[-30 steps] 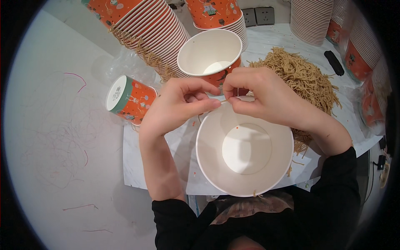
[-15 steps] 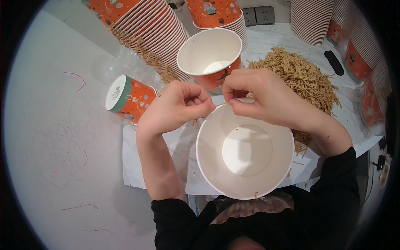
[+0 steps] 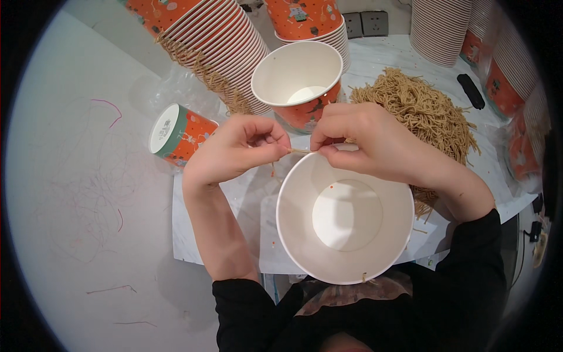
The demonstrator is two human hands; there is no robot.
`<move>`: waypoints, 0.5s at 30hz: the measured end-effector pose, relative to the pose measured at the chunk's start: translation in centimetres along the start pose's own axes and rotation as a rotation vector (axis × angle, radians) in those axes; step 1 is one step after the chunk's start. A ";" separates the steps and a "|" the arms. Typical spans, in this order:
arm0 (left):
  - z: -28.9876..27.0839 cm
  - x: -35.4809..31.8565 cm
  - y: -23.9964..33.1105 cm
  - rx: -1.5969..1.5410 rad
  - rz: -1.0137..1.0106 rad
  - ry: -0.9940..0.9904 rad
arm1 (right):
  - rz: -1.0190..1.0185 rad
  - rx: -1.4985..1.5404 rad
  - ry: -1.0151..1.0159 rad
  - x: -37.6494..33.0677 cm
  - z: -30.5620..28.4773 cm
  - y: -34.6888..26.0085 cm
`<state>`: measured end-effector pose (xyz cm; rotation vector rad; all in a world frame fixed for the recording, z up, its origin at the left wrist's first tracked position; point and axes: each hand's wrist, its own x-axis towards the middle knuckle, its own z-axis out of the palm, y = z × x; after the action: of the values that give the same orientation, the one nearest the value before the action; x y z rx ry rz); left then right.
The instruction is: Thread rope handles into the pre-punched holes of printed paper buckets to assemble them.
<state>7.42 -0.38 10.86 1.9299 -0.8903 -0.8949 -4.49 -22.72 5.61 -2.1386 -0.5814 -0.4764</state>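
A large white paper bucket [image 3: 295,226] stands mouth-up in front of me, tilted slightly so its inside shows. At its far rim, a short piece of tan cord [image 3: 300,151] runs between my fingertips. My left hand [image 3: 237,149] pinches one end, a little outside the rim. With thumb and fingers closed, my right hand [image 3: 363,141] pinches the cord right at the rim. Another bit of cord [image 3: 364,277] pokes through the near rim, close to my shirt. Whether the far cord passes through a hole is hidden by my fingers.
Behind my hands stands an open orange bucket [image 3: 298,73]. Nested bucket stacks [image 3: 217,50] rise at the back, with cord strands [image 3: 205,73] draped over one. A heap of cut tan cords [image 3: 422,111] lies right. Left, a tipped orange bucket [image 3: 185,138] rests near the wall.
My left hand has moved left, away from the rim, and the cord between my hands is now stretched out in view. My right hand stays almost in place.
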 end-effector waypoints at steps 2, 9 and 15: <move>0.1 -0.1 -0.1 0.026 0.018 0.020 | -0.009 -0.036 -0.035 0.0 -0.1 -0.3; 1.7 1.3 -0.3 0.078 0.096 0.260 | -0.012 -0.100 -0.045 -0.2 -0.1 -0.5; 2.6 1.6 -0.2 0.187 0.137 0.408 | 0.013 -0.165 -0.076 -0.2 -0.6 -0.9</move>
<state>6.07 -2.56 9.18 2.0798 -0.8671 -0.3260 -5.23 -22.77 6.47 -2.3241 -0.5877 -0.4505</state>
